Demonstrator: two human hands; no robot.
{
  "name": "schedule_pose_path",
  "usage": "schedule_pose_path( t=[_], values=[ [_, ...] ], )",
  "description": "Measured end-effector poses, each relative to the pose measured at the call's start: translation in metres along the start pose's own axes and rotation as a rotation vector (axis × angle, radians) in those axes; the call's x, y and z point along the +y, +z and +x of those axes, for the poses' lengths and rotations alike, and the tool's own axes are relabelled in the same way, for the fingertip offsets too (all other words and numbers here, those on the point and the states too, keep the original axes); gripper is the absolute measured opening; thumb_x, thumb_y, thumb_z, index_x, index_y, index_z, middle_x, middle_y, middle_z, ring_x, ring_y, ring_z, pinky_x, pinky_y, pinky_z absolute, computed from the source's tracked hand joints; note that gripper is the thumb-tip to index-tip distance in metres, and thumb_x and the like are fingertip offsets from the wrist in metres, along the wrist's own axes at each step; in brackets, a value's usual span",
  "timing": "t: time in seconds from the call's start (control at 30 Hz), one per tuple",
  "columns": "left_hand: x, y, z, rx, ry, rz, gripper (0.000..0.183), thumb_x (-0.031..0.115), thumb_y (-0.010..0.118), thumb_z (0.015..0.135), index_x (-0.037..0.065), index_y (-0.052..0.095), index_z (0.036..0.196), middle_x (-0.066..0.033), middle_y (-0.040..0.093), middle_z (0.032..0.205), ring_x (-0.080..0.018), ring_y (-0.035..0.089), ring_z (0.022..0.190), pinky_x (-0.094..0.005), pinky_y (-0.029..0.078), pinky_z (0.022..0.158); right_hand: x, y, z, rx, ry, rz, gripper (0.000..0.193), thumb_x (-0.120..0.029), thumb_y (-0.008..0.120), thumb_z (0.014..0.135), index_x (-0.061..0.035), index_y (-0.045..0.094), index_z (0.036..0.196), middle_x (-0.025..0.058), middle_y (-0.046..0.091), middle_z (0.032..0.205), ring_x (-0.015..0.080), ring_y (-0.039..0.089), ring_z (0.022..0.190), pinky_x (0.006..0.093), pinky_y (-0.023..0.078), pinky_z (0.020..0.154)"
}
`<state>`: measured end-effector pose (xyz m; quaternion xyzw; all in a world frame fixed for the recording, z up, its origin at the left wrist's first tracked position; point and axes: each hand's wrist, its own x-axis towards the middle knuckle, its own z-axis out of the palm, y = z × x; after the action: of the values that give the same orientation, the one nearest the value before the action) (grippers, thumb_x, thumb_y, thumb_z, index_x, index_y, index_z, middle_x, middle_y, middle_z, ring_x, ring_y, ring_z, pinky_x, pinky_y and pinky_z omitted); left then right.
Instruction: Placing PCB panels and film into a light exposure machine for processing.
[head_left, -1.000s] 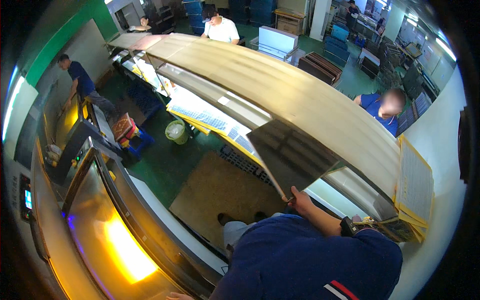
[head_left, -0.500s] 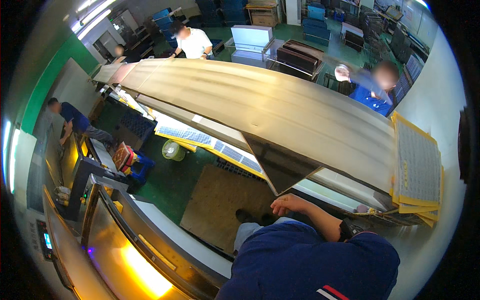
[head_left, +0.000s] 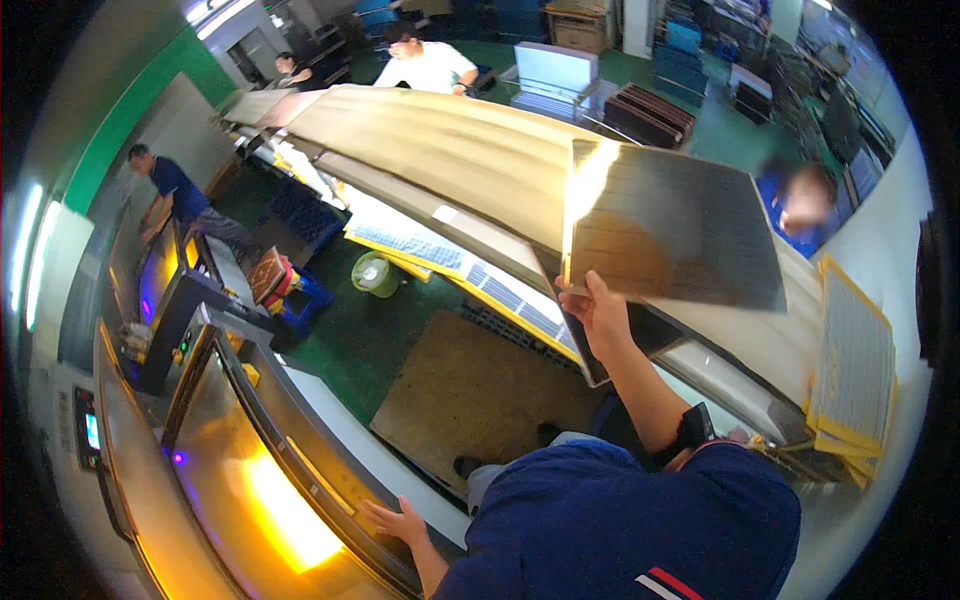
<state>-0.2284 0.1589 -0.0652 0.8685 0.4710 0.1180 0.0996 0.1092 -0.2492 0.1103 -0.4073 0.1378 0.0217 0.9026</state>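
My right hand (head_left: 598, 312) is shut on the lower left corner of a thin dark grey sheet (head_left: 670, 230) with a fine grid pattern. It holds the sheet up, tilted, over the long beige worktable (head_left: 450, 150). Bright light glares along the sheet's left edge. A dark band sits on that wrist. My left hand (head_left: 398, 520) rests with spread fingers on the pale rim of a machine (head_left: 330, 440) at lower left and holds nothing.
The machine has a glowing amber window (head_left: 275, 505). A brown mat (head_left: 470, 390) lies on the green floor beside a green bucket (head_left: 375, 272). Yellow-edged sheets (head_left: 850, 370) are stacked at right. Other people stand at left (head_left: 175, 190), far back (head_left: 425, 65) and right (head_left: 800, 200).
My right hand has lifted the dark sheet from the table's near edge up in front of me. My left hand has come into view on the machine's rim.
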Motion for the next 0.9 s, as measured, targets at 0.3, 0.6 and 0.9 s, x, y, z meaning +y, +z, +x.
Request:
schedule_pose_path(
  t=[0.3, 0.6, 0.9],
  values=[
    [-0.109, -0.046, 0.026, 0.341, -0.147, -0.164, 0.085, 0.045, 0.059, 0.092, 0.004, 0.018, 0.154, -0.0208, 0.012, 0.161, -0.0452, 0.007, 0.147, -0.0596, 0.013, 0.116, 0.155, 0.172, -0.102, -0.759, 0.227, -0.650, 0.039, -0.028, 0.041, 0.105, 0.0002, 0.064, 0.116, 0.0105, 0.071, 0.105, 0.0171, 0.063, 0.092, 0.0330, 0.048, 0.086],
    [-0.162, -0.134, -0.015, 0.673, -0.478, -0.293, 0.091, 0.056, 0.052, 0.093, -0.001, 0.013, 0.153, -0.0267, 0.004, 0.160, -0.0435, 0.004, 0.148, -0.0560, 0.003, 0.118, 0.337, 0.283, -0.212, -1.358, 0.819, -1.171, 0.033, -0.028, 0.055, 0.097, 0.0020, 0.068, 0.103, 0.0060, 0.067, 0.095, 0.0191, 0.058, 0.088, 0.0365, 0.046, 0.080],
    [-0.206, -0.140, -0.028, 0.212, -0.691, 0.101, 0.076, 0.061, 0.047, 0.093, 0.017, 0.030, 0.153, -0.0167, 0.015, 0.162, -0.0507, 0.008, 0.146, -0.0723, 0.004, 0.110, 0.565, 0.311, -0.257, -1.625, 1.060, -1.050, 0.036, -0.028, 0.060, 0.095, 0.0009, 0.061, 0.115, 0.0066, 0.066, 0.103, 0.0175, 0.059, 0.079, 0.0360, 0.048, 0.076]
  ],
)
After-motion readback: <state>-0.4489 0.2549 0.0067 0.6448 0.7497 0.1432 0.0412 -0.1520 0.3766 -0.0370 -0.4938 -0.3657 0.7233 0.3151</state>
